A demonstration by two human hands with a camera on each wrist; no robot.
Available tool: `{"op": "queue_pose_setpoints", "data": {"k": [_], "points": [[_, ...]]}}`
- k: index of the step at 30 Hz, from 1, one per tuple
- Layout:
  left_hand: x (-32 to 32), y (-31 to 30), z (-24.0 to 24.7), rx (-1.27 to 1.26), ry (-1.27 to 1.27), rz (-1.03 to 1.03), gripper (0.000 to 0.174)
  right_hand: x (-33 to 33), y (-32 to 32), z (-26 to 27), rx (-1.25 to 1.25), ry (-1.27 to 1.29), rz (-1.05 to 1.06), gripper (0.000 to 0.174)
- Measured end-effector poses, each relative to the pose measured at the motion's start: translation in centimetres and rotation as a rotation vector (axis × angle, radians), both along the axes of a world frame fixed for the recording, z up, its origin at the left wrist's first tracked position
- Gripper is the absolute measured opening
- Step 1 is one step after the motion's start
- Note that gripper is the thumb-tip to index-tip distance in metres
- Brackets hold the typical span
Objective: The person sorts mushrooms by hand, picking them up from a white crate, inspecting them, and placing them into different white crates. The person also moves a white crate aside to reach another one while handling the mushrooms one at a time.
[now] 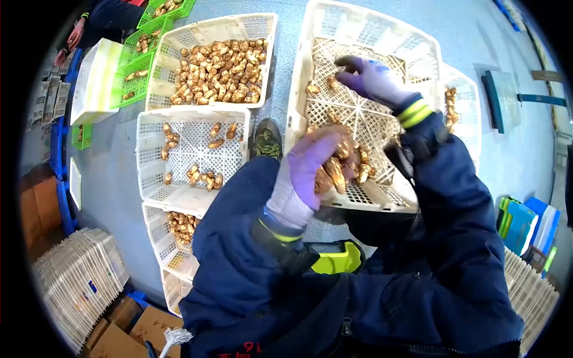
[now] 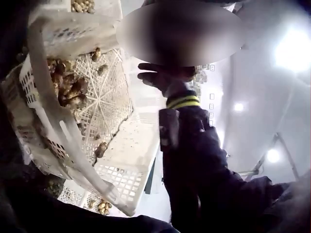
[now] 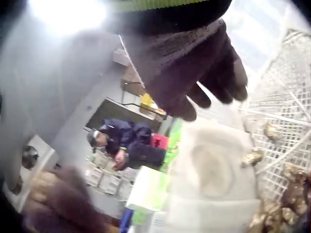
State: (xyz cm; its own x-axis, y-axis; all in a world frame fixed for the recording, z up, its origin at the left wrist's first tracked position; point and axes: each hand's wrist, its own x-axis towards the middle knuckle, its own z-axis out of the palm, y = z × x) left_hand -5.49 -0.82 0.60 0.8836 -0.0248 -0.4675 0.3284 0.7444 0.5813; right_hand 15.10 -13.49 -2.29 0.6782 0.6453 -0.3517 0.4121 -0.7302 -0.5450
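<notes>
My left hand (image 1: 307,170), in a purple and white glove, is over the near left of a white plastic crate (image 1: 301,77). Its fingers curl round a brown, ringed, taro-like tuber (image 3: 46,183), partly blurred. More such tubers (image 1: 363,170) lie heaped beside and below that hand. My right hand (image 1: 373,80), gloved alike, hovers over the crate's far part with fingers spread and nothing in them. Close to its fingertips lie two loose tubers, one of them a small tuber (image 1: 313,88) by the crate's left wall. The right wrist view shows the right hand's fingers (image 3: 221,80) apart.
To the left stand a crate (image 1: 271,56) full of tubers, a crate (image 1: 143,152) with small groups of them, and further crates nearer me. Green baskets (image 1: 138,89) and a white box (image 1: 95,80) lie beyond. Another person (image 3: 126,141) sits farther off. Stacked white trays (image 1: 83,280) stand lower left.
</notes>
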Motion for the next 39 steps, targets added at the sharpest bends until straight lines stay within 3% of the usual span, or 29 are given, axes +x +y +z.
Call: {"op": "queue_pose_setpoints", "data": {"k": [2,3,5,8,12,13,16,19,21,24,27,30,31,33,35,37,39], "points": [[0.2,-0.1,1.0,-0.129,0.071,-0.050,0.036,2.2,0.9,-7.0,-0.092,-0.149,-0.051,0.051],[0.0,-0.2,0.7,-0.037,0.015,-0.043,0.039,2.5,1.9,-9.7,-0.164,-0.158,-0.041,0.052],[0.6,0.2,2.2,-0.211,0.104,0.011,0.042,1.3,3.4,-13.9,-0.224,-0.259,-0.085,0.055],[0.8,0.7,2.7,-0.087,0.074,-0.070,0.044,0.5,4.7,-15.0,-0.306,-0.344,-0.105,0.045],[0.6,1.3,3.7,-0.018,0.112,-0.168,0.041,0.9,4.2,-14.0,0.071,-0.186,-0.256,0.038],[0.6,1.3,3.7,-0.048,0.113,-0.141,0.041,0.2,4.4,-12.7,0.183,-0.035,-0.200,0.047],[0.9,0.7,4.2,-0.164,0.191,-0.016,0.041,-0.8,4.4,-13.8,-0.062,-0.134,-0.035,0.060],[0.8,1.1,4.0,-0.125,0.150,-0.109,0.043,-2.5,5.3,-13.5,-0.154,-0.118,-0.015,0.052],[0.5,1.1,4.2,-0.102,0.143,-0.075,0.043,-3.6,5.8,-13.5,-0.143,-0.158,0.033,0.048],[0.4,1.1,4.3,-0.117,0.116,0.014,0.042,-4.7,5.2,-13.0,-0.104,-0.025,0.059,0.047],[0.4,1.6,4.0,-0.044,0.096,-0.141,0.043,-4.8,4.9,-13.2,-0.102,0.001,0.060,0.047],[0.3,1.4,4.0,-0.093,0.090,-0.052,0.041,-4.0,4.8,-13.9,-0.049,0.006,0.075,0.042],[0.3,1.4,3.9,-0.105,0.081,-0.022,0.041,-3.1,4.5,-14.1,0.039,0.121,0.011,0.037],[-0.1,1.3,1.8,0.013,-0.025,0.022,0.042,-1.6,2.4,-12.7,0.132,0.221,-0.118,0.032],[-0.3,1.0,1.2,0.061,-0.022,0.102,0.042,-1.3,0.5,-8.1,0.330,0.580,-0.376,0.026],[-0.3,1.0,0.6,0.087,-0.099,0.043,0.046,-1.9,-1.5,-2.5,0.504,0.615,-0.331,0.026],[0.3,0.6,1.7,-0.105,0.142,0.042,0.053,-4.0,-3.4,2.7,0.570,0.559,-0.300,0.027]]}}
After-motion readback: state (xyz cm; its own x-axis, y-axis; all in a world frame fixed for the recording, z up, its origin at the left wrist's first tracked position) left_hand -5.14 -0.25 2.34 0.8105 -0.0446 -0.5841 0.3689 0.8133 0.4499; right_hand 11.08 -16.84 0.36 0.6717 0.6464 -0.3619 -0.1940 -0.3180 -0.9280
